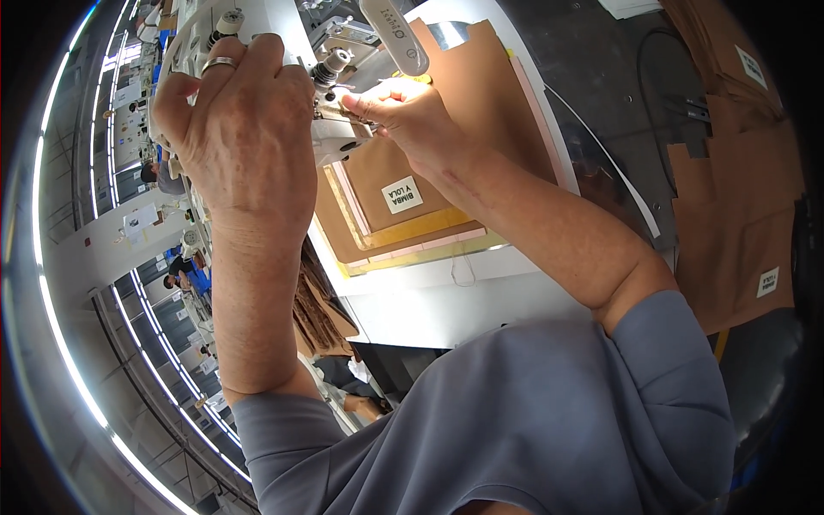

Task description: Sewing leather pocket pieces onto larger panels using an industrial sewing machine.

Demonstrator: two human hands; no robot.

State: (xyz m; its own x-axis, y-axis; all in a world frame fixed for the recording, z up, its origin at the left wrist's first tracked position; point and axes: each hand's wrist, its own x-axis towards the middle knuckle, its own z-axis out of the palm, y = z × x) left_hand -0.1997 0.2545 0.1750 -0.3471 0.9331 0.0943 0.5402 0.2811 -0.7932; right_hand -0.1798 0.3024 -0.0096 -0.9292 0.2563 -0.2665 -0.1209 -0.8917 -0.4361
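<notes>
A white sewing machine [336,136] stands ahead of me, with a metal thread-tension knob [333,64] on its head. My left hand [245,129], a ring on one finger, is at the machine's top, fingers curled over; what they hold is hidden. Just right of the tension knob, my right hand [410,118] pinches with thumb and forefinger close to the machine's head. Whatever is in that pinch is too small to make out. Under the machine and my right hand lies a flat brown panel [481,81] with yellow and pale pink strips along its edges and a white label [400,195].
A white elongated device [395,34] hangs over the panel. The white table [403,309] carries a loose thread loop [463,270] near its front edge. Brown pieces [730,197] with labels are stacked at right; dark brown pieces [318,318] hang at left. Other people work far left.
</notes>
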